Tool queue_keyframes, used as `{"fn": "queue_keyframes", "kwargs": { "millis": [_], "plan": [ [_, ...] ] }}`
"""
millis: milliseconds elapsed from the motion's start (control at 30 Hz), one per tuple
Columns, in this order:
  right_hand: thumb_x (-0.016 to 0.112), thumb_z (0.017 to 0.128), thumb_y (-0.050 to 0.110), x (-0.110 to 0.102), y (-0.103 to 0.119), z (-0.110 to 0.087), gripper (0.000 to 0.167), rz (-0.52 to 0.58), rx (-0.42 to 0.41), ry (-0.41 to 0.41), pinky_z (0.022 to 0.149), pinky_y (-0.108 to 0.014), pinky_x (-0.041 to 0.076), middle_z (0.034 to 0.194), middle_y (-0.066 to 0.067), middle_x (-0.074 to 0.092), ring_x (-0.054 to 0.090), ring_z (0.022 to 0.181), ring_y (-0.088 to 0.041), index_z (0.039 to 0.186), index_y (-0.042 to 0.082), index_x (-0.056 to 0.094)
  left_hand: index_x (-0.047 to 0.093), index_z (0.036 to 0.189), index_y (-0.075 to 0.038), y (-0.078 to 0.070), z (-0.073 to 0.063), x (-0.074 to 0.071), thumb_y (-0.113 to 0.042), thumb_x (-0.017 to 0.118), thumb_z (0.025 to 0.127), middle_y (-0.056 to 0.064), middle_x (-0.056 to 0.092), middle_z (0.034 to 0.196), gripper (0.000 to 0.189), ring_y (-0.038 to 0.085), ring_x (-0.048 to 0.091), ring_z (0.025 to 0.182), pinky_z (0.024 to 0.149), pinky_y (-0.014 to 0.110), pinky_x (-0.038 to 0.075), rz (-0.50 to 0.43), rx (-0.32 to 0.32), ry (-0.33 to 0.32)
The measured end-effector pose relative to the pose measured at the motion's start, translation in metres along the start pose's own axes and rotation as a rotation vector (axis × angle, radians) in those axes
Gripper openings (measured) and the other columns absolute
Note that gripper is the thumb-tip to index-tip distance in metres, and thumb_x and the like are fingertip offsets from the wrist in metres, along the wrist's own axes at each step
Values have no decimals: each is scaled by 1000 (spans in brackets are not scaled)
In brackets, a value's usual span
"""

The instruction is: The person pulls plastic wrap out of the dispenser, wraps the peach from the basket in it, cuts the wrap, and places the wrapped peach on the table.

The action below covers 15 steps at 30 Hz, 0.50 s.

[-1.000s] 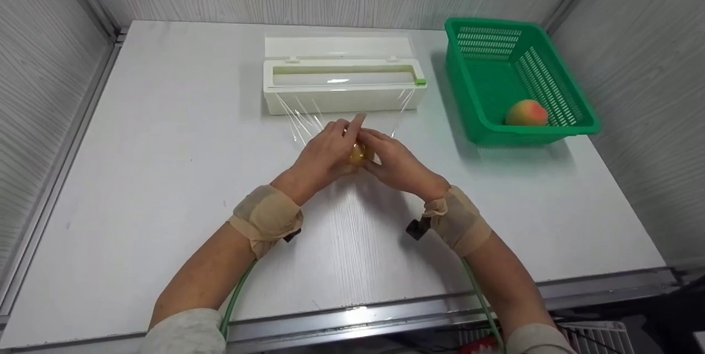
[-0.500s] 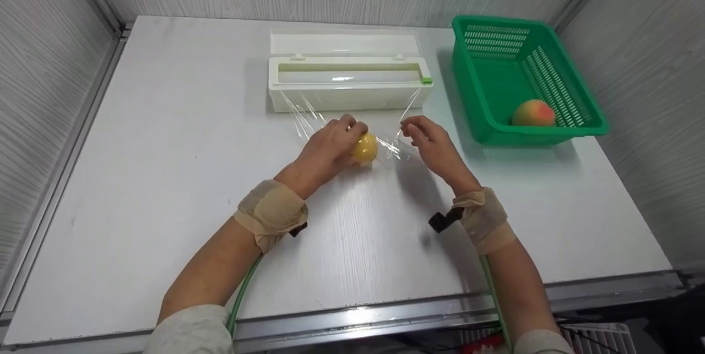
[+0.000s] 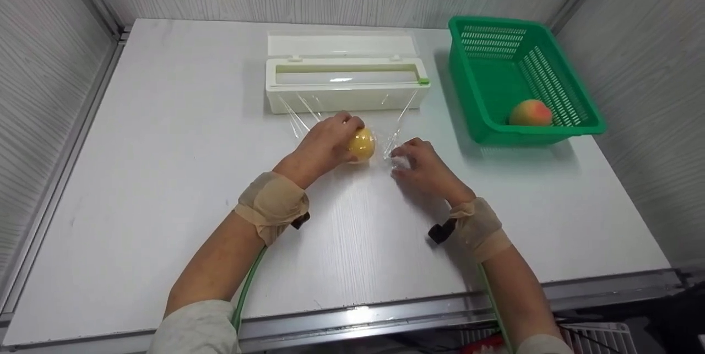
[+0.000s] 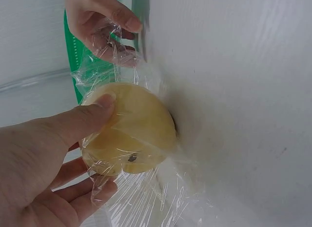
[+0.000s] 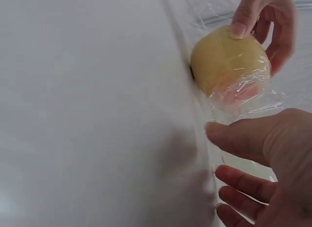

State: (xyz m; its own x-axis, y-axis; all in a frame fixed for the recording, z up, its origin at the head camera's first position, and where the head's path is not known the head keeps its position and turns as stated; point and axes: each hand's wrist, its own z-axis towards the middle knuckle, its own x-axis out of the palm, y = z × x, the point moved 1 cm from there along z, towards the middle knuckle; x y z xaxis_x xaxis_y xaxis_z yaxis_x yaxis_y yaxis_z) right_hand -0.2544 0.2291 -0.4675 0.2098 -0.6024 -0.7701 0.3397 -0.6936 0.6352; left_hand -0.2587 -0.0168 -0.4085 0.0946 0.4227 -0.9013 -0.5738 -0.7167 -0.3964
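Observation:
My left hand (image 3: 329, 143) grips a yellow, pink-blushed peach (image 3: 362, 145), thumb on its near side and fingers behind. Clear cling film (image 4: 141, 197) wraps loosely over the peach (image 4: 129, 132) and runs back in creased strands to a white cling film dispenser (image 3: 347, 99). To the right of the peach, my right hand (image 3: 427, 169) is at the film's loose side, with thumb and fingers bent and apart. In the right wrist view, a gap separates the thumb (image 5: 243, 138) from the fingers. Film lies against the right fingers in the left wrist view.
A green plastic basket (image 3: 479, 95) stands at the back right, holding another pink-blushed peach (image 3: 531, 113). The dispenser's lid (image 3: 341, 44) is tipped back, and a green slider (image 3: 423, 81) sits at its right end. Walls enclose the white table (image 3: 165, 178) behind and at both sides.
Both hands were together around the peach. My right hand has since moved off to the right, then lowered toward the table, its fingers spreading. My left hand keeps holding the peach.

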Motion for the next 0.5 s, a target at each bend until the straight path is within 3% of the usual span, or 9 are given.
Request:
{"fn": "queue_keyframes", "kwargs": {
  "millis": [133,300,367,500],
  "plan": [
    [65,90,1,2,-1,-1,8,84,-7,-90,85,-32,45,100,-15,60,56,96,-26,96,0,69,56,124,-4,0,-1,1,-19,85,77,17,59,121,57,32,62,107,96,42,53,3,16,-11],
    [60,94,3,-2,-2,-5,6,143,21,-177,78,-28,49,100,-12,60,58,94,-20,97,0,64,57,124,-4,0,-1,1,-19,85,76,17,59,120,57,31,62,107,96,42,53,-22,23,-23],
    [62,93,2,-2,-2,-6,7,126,6,-174,77,-29,50,102,-14,60,60,94,-22,99,-1,63,57,124,-3,1,-2,0,-19,85,77,17,59,121,57,31,62,108,96,41,53,-27,21,-20],
    [69,88,4,6,-1,-3,18,72,-22,-75,75,-27,49,104,-16,57,60,89,-25,103,-1,62,57,125,-4,1,-2,-2,-19,85,77,16,59,121,57,31,61,109,97,41,52,-23,8,-8]
  ]
}}
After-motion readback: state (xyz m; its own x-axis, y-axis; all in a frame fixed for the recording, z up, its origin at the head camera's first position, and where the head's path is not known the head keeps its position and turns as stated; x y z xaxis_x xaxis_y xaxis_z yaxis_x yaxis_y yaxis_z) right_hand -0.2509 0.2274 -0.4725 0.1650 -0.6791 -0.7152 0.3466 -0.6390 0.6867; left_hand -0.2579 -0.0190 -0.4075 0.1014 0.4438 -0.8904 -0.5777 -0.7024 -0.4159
